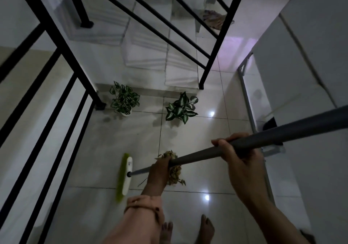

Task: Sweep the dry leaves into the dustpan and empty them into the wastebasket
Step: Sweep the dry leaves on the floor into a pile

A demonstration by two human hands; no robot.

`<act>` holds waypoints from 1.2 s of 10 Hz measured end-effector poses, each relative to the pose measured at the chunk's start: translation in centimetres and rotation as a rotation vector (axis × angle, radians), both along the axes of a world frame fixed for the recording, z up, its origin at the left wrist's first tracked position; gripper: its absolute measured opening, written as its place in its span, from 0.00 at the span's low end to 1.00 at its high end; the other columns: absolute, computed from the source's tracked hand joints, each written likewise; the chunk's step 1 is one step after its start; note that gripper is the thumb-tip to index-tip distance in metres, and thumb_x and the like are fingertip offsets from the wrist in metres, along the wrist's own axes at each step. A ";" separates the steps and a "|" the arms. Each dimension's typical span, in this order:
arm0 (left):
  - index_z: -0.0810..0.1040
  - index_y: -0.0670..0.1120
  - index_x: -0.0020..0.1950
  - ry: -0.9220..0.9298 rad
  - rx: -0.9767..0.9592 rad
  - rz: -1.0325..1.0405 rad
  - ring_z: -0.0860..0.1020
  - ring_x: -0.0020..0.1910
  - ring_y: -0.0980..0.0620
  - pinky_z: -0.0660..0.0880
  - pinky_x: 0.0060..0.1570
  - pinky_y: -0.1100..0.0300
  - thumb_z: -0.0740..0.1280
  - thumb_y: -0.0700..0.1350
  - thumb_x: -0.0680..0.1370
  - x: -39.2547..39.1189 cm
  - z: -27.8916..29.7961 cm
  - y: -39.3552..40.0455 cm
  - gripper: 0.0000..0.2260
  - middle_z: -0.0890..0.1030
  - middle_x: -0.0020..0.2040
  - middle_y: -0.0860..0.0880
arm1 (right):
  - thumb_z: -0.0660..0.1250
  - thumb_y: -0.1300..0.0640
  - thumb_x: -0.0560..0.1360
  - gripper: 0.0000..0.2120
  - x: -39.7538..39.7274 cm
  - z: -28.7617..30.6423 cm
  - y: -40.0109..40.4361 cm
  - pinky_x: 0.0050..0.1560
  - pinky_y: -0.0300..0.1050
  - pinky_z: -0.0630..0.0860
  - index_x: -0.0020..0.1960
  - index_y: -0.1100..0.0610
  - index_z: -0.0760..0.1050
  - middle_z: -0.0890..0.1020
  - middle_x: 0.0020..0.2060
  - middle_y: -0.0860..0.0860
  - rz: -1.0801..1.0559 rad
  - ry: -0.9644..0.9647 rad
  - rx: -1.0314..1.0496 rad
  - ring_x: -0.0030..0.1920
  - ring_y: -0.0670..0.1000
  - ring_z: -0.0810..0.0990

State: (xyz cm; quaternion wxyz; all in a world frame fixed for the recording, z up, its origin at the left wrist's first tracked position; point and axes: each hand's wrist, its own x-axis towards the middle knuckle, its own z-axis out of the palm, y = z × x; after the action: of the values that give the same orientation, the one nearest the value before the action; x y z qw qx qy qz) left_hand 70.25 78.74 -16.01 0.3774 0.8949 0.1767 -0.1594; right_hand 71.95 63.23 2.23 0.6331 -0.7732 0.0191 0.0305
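Two hands grip broom (125, 176) handle; no readable writing; leaves (174, 170) beside.

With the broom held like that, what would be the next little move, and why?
Probably a short stroke drawing the broom head right, toward the dry leaves. Both the left hand and right hand grip the handle, the head sits left of the pile, and no dustpan shows yet.

Broom head (125, 176) lies left of leaf pile (174, 170).
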 end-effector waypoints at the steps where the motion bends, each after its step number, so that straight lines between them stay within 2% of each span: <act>1: 0.76 0.45 0.54 -0.024 -0.057 -0.069 0.78 0.42 0.52 0.71 0.39 0.72 0.56 0.39 0.79 0.6 0.7 -2.3 0.10 0.80 0.45 0.48 | 0.66 0.53 0.67 0.03 0.0 2.0 -1.0 0.48 0.52 0.79 0.38 0.49 0.71 0.78 0.44 0.62 -0.055 -0.053 -0.003 0.47 0.59 0.79; 2: 0.76 0.41 0.54 -0.045 -0.164 -0.078 0.80 0.48 0.42 0.77 0.50 0.50 0.57 0.39 0.79 0.9 1.8 -4.0 0.10 0.81 0.48 0.39 | 0.66 0.53 0.67 0.03 0.0 3.2 -1.6 0.43 0.35 0.79 0.39 0.50 0.71 0.79 0.43 0.62 -0.089 -0.127 -0.048 0.45 0.53 0.80; 3: 0.74 0.38 0.50 -0.078 -0.169 -0.100 0.79 0.43 0.38 0.77 0.46 0.44 0.57 0.37 0.78 1.1 2.9 -5.2 0.07 0.79 0.44 0.35 | 0.65 0.53 0.67 0.04 -0.3 4.6 -1.8 0.40 0.27 0.75 0.40 0.51 0.71 0.79 0.42 0.61 -0.088 -0.163 -0.067 0.44 0.48 0.79; 4: 0.72 0.38 0.50 -0.093 -0.197 -0.082 0.76 0.46 0.32 0.75 0.47 0.40 0.58 0.39 0.78 1.1 3.9 -5.9 0.06 0.77 0.47 0.30 | 0.66 0.59 0.70 0.05 -0.7 6.3 -1.5 0.39 0.27 0.74 0.39 0.51 0.71 0.79 0.41 0.61 -0.069 -0.192 -0.080 0.43 0.48 0.80; 5: 0.70 0.41 0.47 -0.147 -0.240 -0.090 0.76 0.42 0.32 0.76 0.43 0.39 0.58 0.40 0.77 0.3 4.9 -6.3 0.04 0.77 0.44 0.32 | 0.66 0.56 0.69 0.04 -1.2 7.8 -1.8 0.41 0.30 0.76 0.39 0.50 0.71 0.79 0.42 0.61 -0.065 -0.225 -0.100 0.45 0.54 0.80; 6: 0.72 0.43 0.48 -0.219 -0.156 -0.129 0.78 0.40 0.39 0.77 0.41 0.48 0.60 0.39 0.77 -0.6 5.4 -6.6 0.02 0.79 0.42 0.38 | 0.65 0.46 0.62 0.10 -2.0 9.2 -2.8 0.46 0.44 0.79 0.39 0.50 0.70 0.78 0.43 0.64 -0.089 -0.221 -0.071 0.47 0.59 0.80; 7: 0.73 0.45 0.53 -0.275 0.011 -0.207 0.74 0.37 0.55 0.68 0.31 0.71 0.61 0.39 0.78 -1.2 5.9 -6.6 0.05 0.80 0.44 0.46 | 0.66 0.56 0.67 0.05 -3.1 9.5 -4.1 0.54 0.56 0.77 0.40 0.53 0.70 0.79 0.43 0.61 -0.124 -0.191 0.022 0.49 0.59 0.80; 8: 0.73 0.44 0.52 -0.263 0.062 -0.236 0.75 0.39 0.53 0.64 0.32 0.68 0.58 0.39 0.78 -2.0 6.4 -6.5 0.05 0.80 0.45 0.46 | 0.64 0.63 0.70 0.04 -3.9 9.0 -4.9 0.54 0.51 0.79 0.41 0.55 0.70 0.81 0.41 0.57 -0.139 -0.175 0.056 0.47 0.53 0.82; 9: 0.72 0.44 0.52 -0.251 0.066 -0.244 0.78 0.44 0.49 0.63 0.35 0.67 0.58 0.38 0.78 -2.7 6.6 -6.5 0.06 0.80 0.46 0.45 | 0.64 0.63 0.70 0.05 -4.9 8.8 -5.3 0.51 0.45 0.79 0.43 0.56 0.70 0.81 0.42 0.58 -0.128 -0.179 0.086 0.44 0.49 0.83; 10: 0.72 0.43 0.53 -0.246 0.081 -0.259 0.78 0.44 0.48 0.64 0.36 0.65 0.58 0.38 0.78 -3.5 7.0 -6.8 0.06 0.81 0.46 0.44 | 0.66 0.54 0.65 0.08 -6.1 8.9 -5.6 0.50 0.45 0.81 0.42 0.54 0.70 0.82 0.39 0.55 -0.113 -0.217 0.083 0.44 0.49 0.83; 11: 0.72 0.44 0.57 -0.239 0.139 -0.277 0.79 0.49 0.46 0.69 0.41 0.62 0.58 0.39 0.79 -4.3 7.3 -7.2 0.08 0.81 0.49 0.44 | 0.67 0.52 0.65 0.07 -7.3 8.9 -6.2 0.50 0.48 0.79 0.41 0.52 0.70 0.81 0.40 0.56 -0.092 -0.235 0.082 0.46 0.53 0.82; 12: 0.71 0.45 0.61 -0.232 0.211 -0.322 0.78 0.53 0.47 0.72 0.50 0.58 0.59 0.41 0.79 -5.7 7.7 -8.0 0.11 0.81 0.53 0.45 | 0.64 0.64 0.72 0.06 -8.7 8.7 -7.4 0.46 0.40 0.80 0.42 0.54 0.70 0.79 0.45 0.61 -0.064 -0.242 0.070 0.45 0.48 0.82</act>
State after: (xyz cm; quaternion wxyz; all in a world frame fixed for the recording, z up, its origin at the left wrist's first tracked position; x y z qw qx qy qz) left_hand 64.52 70.72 -8.32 0.2693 0.9584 0.0029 -0.0944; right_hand 63.26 55.83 10.92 0.6579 -0.7478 -0.0336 -0.0826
